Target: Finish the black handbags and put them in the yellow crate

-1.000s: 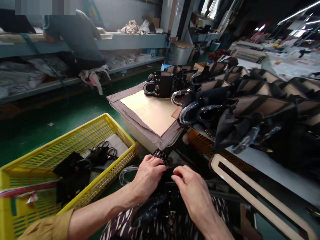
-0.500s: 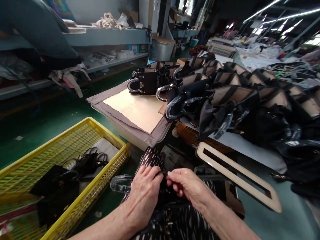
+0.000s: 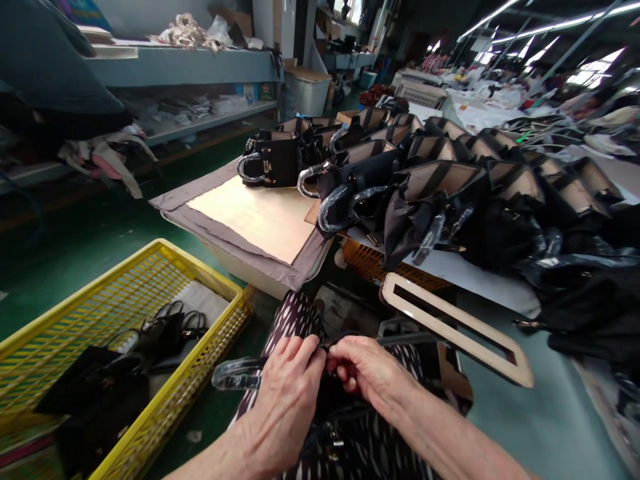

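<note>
On my lap lies a black handbag (image 3: 313, 437) with small metal fittings. Its handle (image 3: 237, 375), wrapped in clear plastic, sticks out to the left. My left hand (image 3: 290, 393) is closed over the bag's upper edge, with the fingertips curled out of sight. Close beside it, my right hand (image 3: 367, 367) pinches the same dark edge between thumb and fingers. A thin dark strip (image 3: 410, 339) runs rightward from behind the right hand. Exactly which part the fingertips grip is hidden.
To the left stands a yellow plastic basket (image 3: 160, 250) holding several small black bags. Ahead, a cloth-covered board (image 3: 250, 217) carries a black bag. Many open black bags (image 3: 445, 177) crowd the table on the right. A beige slotted frame (image 3: 457, 330) lies right of my knees.
My hands have come closer together at the bag's edge. The dark strip now shows beyond my right hand. The view has turned slightly right.
</note>
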Demonstrator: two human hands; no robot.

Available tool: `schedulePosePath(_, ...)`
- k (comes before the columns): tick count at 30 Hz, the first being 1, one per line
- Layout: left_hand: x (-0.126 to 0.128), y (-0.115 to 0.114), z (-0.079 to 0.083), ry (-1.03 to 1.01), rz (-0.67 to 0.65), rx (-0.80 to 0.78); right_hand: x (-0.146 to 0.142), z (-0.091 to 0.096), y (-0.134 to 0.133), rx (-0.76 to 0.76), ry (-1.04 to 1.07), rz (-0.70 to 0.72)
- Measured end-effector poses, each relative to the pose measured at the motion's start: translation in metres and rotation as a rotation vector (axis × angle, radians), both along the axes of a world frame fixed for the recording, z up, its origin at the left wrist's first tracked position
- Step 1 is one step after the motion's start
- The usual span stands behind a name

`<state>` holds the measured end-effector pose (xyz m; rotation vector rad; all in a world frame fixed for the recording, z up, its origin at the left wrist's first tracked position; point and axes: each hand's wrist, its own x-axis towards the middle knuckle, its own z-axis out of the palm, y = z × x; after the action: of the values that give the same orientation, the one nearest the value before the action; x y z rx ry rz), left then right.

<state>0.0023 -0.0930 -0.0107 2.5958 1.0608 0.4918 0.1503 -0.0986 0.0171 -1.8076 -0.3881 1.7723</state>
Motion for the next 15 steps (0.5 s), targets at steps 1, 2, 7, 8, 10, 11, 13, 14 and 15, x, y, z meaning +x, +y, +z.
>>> schedulePosePath(1,0.0,0.0,0.0,0.011,0.001,-0.002,0.001,-0.001,0.0,-0.003,-0.009,0.01)
schedulePosePath(2,0.001,0.001,0.001,0.028,0.002,-0.007,0.001,-0.001,-0.001,-0.006,-0.015,0.015)
schedulePosePath(7,0.004,0.009,0.005,0.099,0.054,-0.042,0.0,0.0,-0.005,-0.023,-0.029,0.055)
schedulePosePath(8,0.004,0.01,0.005,0.093,0.055,-0.045,0.0,0.0,-0.005,-0.025,-0.029,0.067)
schedulePosePath(10,0.005,0.012,0.005,0.068,0.051,-0.043,0.001,0.0,-0.005,-0.029,-0.025,0.082)
schedulePosePath(11,0.005,0.013,0.005,0.053,0.049,-0.036,0.001,0.0,-0.005,-0.032,-0.017,0.088)
schedulePosePath(13,0.006,0.014,0.005,0.028,0.054,-0.03,0.003,0.0,-0.003,-0.027,0.003,0.11)
schedulePosePath(14,0.006,0.015,0.005,0.02,0.06,-0.033,0.004,0.001,-0.002,-0.017,0.008,0.135)
schedulePosePath(15,0.006,0.016,0.005,0.015,0.066,-0.041,0.006,0.003,-0.001,-0.001,0.001,0.183)
